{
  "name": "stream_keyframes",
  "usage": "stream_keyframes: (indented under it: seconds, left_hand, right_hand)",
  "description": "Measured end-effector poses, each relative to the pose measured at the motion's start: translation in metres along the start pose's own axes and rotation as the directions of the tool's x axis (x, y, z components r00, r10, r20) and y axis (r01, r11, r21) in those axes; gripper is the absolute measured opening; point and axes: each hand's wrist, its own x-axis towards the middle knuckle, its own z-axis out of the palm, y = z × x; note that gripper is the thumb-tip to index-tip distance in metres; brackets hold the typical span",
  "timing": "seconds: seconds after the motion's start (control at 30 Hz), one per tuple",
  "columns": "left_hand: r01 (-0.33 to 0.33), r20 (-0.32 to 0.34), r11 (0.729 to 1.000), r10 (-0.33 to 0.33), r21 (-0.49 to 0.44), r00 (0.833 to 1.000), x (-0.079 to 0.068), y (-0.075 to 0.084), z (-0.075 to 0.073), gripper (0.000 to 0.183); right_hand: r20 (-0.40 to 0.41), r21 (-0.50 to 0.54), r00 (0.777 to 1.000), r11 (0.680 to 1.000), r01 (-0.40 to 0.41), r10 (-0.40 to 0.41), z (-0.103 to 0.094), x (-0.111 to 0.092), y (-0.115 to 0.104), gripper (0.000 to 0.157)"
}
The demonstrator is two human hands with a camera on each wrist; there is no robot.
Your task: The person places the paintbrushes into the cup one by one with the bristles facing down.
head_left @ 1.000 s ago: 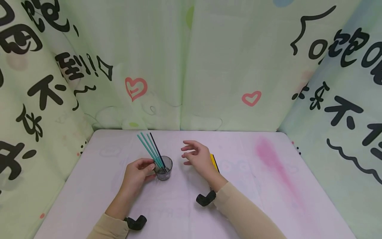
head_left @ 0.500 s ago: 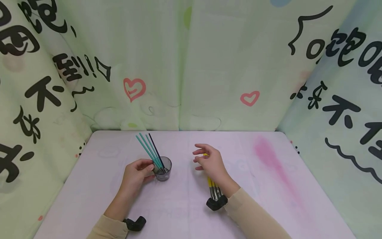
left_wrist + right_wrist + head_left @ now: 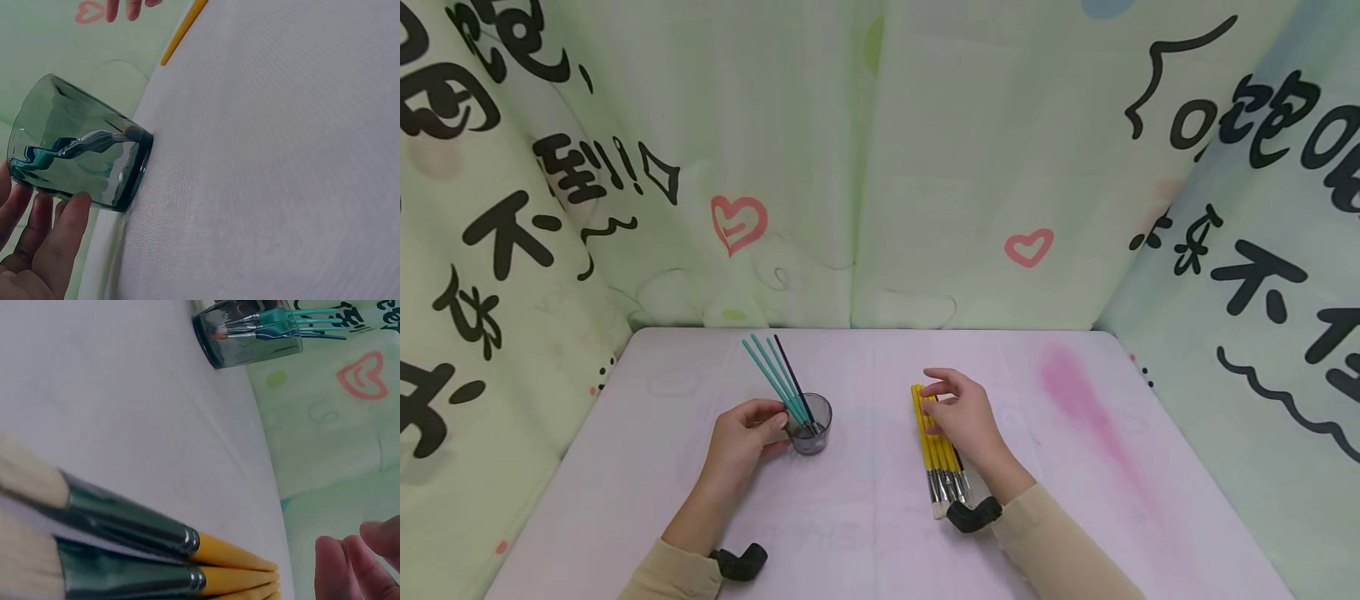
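Observation:
My left hand (image 3: 747, 435) holds a small see-through grey glass (image 3: 812, 440) by its left side, thumb and fingers on its wall. Standing in the glass are several thin paintbrushes, teal ones (image 3: 767, 367) and a dark one (image 3: 787, 360), handles up and leaning left. On the table to the right lie several yellow-handled paintbrushes (image 3: 928, 442) side by side, with pale bristles toward the near edge. Above their handle ends is my right hand (image 3: 966, 419), fingers loosely bent. The right wrist view shows its fingers (image 3: 328, 569) apart from the brushes, with nothing held.
A pale pinkish cloth covers the table (image 3: 850, 525), with a pink streak (image 3: 1082, 392) on the right. Light green curtains (image 3: 820, 167) with black writing and red hearts surround the back and sides. Each wrist wears a black camera mount (image 3: 741, 562).
My right hand has moved right and slightly nearer, from beside the glass to over the yellow paintbrushes, uncovering more of them. My left hand and the glass stay in place.

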Motion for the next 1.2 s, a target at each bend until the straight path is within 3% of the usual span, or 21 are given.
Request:
stream_keyframes:
  seconds: [0.4,0.7,1.0,1.2]
  left_hand:
    - [0.009,-0.002,1.0,-0.009,-0.007,1.0,-0.001,0.001,-0.001,0.028]
    - [0.001,0.003,1.0,-0.001,-0.006,1.0,0.0,0.0,-0.001,0.026]
    - [-0.002,0.007,1.0,0.002,-0.008,1.0,0.0,0.001,-0.001,0.027]
    - [0.003,0.006,1.0,-0.003,-0.001,1.0,-0.001,0.0,0.0,0.027]
  right_hand:
    - [-0.044,-0.169,0.997,0.983,-0.073,0.067,-0.019,0.003,0.011,0.051]
    - [-0.049,-0.31,0.992,0.942,-0.125,0.116,-0.025,0.006,0.018,0.049]
    - [-0.017,-0.379,0.994,0.919,-0.106,0.108,-0.021,0.008,0.026,0.048]
    - [-0.031,-0.477,0.996,0.875,-0.09,0.085,-0.019,0.01,0.026,0.048]
